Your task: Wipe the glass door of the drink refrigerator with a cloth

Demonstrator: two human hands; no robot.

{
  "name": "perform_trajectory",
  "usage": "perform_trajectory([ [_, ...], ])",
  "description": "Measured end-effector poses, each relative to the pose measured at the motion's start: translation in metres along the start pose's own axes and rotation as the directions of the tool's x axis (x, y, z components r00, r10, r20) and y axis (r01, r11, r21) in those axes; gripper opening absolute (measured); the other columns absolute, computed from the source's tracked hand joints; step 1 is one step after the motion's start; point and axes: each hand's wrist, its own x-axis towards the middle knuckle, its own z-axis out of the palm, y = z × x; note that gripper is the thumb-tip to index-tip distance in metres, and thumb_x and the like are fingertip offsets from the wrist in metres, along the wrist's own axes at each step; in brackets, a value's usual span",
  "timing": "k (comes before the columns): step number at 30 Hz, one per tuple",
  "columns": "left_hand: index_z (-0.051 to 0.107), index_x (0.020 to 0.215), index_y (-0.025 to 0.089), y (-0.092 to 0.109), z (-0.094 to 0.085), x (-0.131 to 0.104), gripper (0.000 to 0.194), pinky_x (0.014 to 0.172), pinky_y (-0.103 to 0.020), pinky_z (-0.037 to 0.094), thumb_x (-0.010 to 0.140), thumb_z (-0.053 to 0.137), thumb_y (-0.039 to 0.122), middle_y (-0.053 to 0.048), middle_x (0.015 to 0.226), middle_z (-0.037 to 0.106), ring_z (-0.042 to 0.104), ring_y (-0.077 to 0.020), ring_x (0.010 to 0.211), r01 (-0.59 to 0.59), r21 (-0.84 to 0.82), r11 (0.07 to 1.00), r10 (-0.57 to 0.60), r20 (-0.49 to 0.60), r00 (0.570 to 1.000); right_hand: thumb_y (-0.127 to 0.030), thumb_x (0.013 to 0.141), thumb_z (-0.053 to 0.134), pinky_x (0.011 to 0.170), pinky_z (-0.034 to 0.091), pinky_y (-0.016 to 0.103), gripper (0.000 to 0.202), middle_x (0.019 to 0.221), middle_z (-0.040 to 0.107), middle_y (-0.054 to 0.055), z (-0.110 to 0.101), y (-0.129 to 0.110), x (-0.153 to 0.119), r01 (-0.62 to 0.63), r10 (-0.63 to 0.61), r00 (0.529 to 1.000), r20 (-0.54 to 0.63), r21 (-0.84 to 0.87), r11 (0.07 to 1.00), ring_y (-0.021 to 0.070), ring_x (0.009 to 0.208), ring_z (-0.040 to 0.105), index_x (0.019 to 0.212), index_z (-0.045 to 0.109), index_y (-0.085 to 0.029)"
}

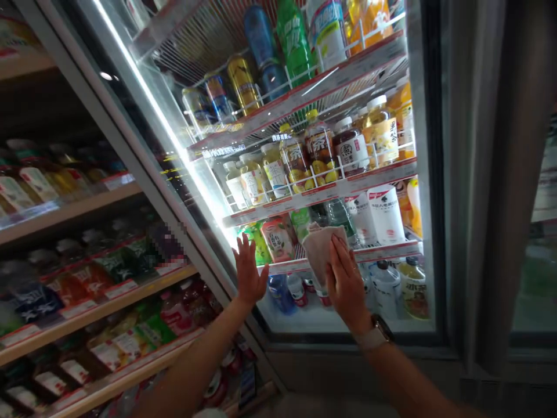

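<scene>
My right hand point(346, 278), with a watch point(380, 328) on its wrist, presses a pale cloth point(319, 252) flat against the glass door point(304, 326) of a lit drinks cooler. The cloth sticks out to the left of the fingers and covers part of the lower shelves behind. My left hand point(250, 270) is raised with its fingers spread, near the door's left side by the bright light strip point(174, 136). Whether its palm touches the glass I cannot tell. Nothing shows in it.
Inside the cooler, shelves hold cans point(242, 84), tea bottles point(319, 145) and white cartons point(386, 213). Left of it stands an open shelf unit point(108, 296) full of bottles. A dark door frame point(439, 174) runs up the right side.
</scene>
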Motion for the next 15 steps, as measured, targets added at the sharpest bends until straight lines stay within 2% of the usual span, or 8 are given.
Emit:
perform_trajectory([
  [2,0.008,0.157,0.027,-0.033,0.001,-0.003,0.068,0.121,-0.056,0.009,0.099,0.041,0.039,-0.010,0.165,0.006,0.004,-0.0289,0.151,-0.079,0.140,0.987,0.072,0.053,0.996,-0.011,0.096,0.038,0.118,0.034,0.052,0.066,0.157,0.036,0.012,0.003,-0.007,0.004,-0.018,0.018,1.000,-0.023,0.010,1.000,0.0249,0.145,0.033,0.157,0.016,-0.024],
  [5,0.011,0.157,0.024,-0.055,0.011,-0.007,0.072,0.121,-0.054,0.012,0.096,0.045,0.041,-0.011,0.164,0.008,0.005,-0.0299,0.151,-0.152,0.266,0.952,0.149,0.030,0.988,-0.010,0.095,0.034,0.119,0.031,0.053,0.067,0.161,0.027,0.010,0.010,-0.015,0.007,-0.019,0.020,0.999,-0.037,0.011,1.000,0.0255,0.147,0.028,0.157,0.014,-0.025],
  [8,0.011,0.157,0.021,-0.055,0.020,-0.012,0.073,0.121,-0.051,0.015,0.095,0.045,0.041,-0.011,0.164,0.010,0.006,-0.0296,0.151,-0.150,0.325,0.934,0.165,-0.019,0.986,-0.017,0.095,0.041,0.118,0.027,0.058,0.068,0.163,0.020,0.011,0.021,-0.020,0.004,-0.024,0.023,0.998,-0.055,-0.020,1.000,0.0307,0.149,0.022,0.157,0.015,-0.023],
  [10,0.010,0.157,0.020,-0.052,0.022,-0.015,0.073,0.121,-0.051,0.018,0.095,0.044,0.041,-0.011,0.163,0.014,0.009,-0.0294,0.151,-0.141,0.339,0.930,0.154,-0.009,0.988,-0.026,0.095,0.048,0.117,0.025,0.063,0.069,0.163,0.020,0.014,0.029,-0.020,0.001,-0.022,0.017,0.996,-0.089,-0.061,0.998,0.0354,0.149,0.021,0.157,0.018,-0.021],
  [13,0.008,0.157,0.021,-0.051,0.022,-0.018,0.074,0.120,-0.051,0.022,0.094,0.044,0.039,-0.011,0.162,0.021,0.013,-0.0296,0.151,-0.126,0.336,0.934,0.133,0.002,0.991,-0.035,0.091,0.059,0.114,0.025,0.068,0.070,0.161,0.022,0.018,0.040,-0.021,0.005,0.001,-0.027,0.986,-0.162,-0.155,0.988,0.0413,0.146,0.024,0.153,0.032,-0.018],
  [15,0.008,0.157,0.020,-0.051,0.022,-0.020,0.075,0.119,-0.051,0.022,0.094,0.044,0.039,-0.011,0.161,0.025,0.015,-0.0297,0.151,-0.118,0.325,0.938,0.122,0.009,0.992,-0.037,0.089,0.063,0.113,0.027,0.068,0.065,0.160,0.025,0.020,0.046,-0.023,0.022,0.052,-0.093,0.978,-0.185,-0.217,0.975,0.0427,0.145,0.028,0.147,0.042,-0.016],
])
